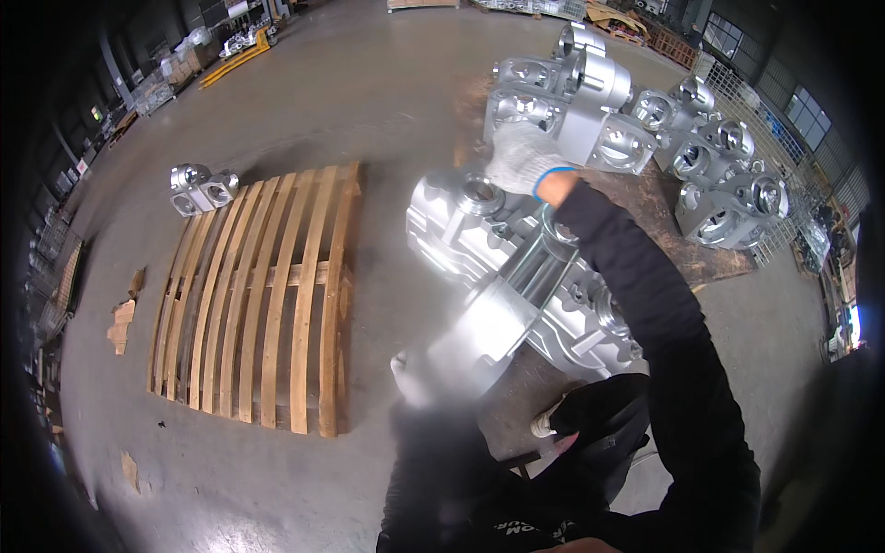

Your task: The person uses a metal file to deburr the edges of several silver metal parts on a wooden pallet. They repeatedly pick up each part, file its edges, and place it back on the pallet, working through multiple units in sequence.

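My right hand (527, 158), in a white knit glove with a blue cuff edge, reaches to the far end of a group of silver metal castings. Its fingers curl down at the rim of a casting with a round bore (452, 217). Nearer to me lies a large casting with a smooth tubular body (493, 323), tilted across the others. My left hand (406, 376), gloved in white, is against its near left side; haze and the casting hide most of the fingers. Another ribbed casting (576, 318) sits under my right forearm.
More silver castings (572, 101) stand at the far right on a brown worn board (710, 263), partly stacked. A slatted wooden pallet (267, 304) lies on the floor to the left, with one casting (201, 191) at its far corner. Cardboard scraps (121, 324) lie beyond it.
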The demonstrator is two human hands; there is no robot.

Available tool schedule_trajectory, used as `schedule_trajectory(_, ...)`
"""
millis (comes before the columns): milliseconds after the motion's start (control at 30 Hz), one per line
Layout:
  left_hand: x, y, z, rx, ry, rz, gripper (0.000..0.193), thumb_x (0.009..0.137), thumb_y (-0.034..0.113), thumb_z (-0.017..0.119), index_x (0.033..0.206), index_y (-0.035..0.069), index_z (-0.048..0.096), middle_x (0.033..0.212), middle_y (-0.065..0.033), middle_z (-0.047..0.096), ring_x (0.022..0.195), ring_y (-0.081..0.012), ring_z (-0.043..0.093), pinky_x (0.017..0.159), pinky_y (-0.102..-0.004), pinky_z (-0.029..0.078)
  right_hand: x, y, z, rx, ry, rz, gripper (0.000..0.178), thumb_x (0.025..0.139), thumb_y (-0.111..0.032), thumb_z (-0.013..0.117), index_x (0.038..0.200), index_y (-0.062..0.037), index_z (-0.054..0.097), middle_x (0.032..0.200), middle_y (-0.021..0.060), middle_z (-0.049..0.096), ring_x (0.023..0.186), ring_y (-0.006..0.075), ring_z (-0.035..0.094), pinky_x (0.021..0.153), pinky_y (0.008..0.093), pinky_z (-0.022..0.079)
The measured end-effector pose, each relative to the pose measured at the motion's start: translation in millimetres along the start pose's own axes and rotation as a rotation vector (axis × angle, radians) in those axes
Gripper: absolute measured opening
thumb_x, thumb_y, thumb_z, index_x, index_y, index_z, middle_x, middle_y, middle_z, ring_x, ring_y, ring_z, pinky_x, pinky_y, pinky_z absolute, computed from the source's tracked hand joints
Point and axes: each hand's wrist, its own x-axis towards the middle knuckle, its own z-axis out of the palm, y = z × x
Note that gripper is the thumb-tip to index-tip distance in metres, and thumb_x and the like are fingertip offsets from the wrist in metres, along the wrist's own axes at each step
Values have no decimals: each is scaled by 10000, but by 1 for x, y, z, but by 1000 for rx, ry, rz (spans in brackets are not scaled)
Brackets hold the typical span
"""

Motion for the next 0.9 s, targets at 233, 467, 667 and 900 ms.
schedule_trajectory(233, -1, -4, 5, 164, 154, 162, 480, 952, 80, 744, 570, 160, 464, 549, 42, 473, 460, -71, 405, 469, -282, 312, -23, 11, 12, 34, 14, 108, 234, 840, -217, 645, 893, -63, 813, 916, 248, 746, 928, 399, 746, 882, 488, 601)
schedule_trajectory(467, 4, -5, -6, 146, -4, 157, 484, 990, 135, 710, 557, 130, 495, 525, 39, 487, 433, -74, 413, 446, -287, 300, -49, 15, 21, 117, 91, 149, 269, 865, -278, 649, 967, -104, 827, 960, 239, 749, 963, 421, 735, 908, 486, 593)
schedule_trajectory(667, -6, 4, 1, 110, -137, 130, 496, 998, 144, 708, 554, 137, 486, 529, 42, 484, 435, -70, 407, 445, -284, 270, -59, 17, 17, 76, 68, 199, 268, 879, -288, 657, 987, -115, 831, 970, 203, 768, 959, 412, 737, 904, 470, 589)
schedule_trajectory(900, -6, 8, 3, 114, -210, 132, 472, 1000, 124, 707, 575, 135, 502, 544, 52, 485, 454, -57, 400, 458, -275, 264, -70, 24, 9, 77, -7, 197, 273, 856, -297, 689, 1002, -118, 836, 968, 221, 762, 963, 407, 733, 903, 485, 577)
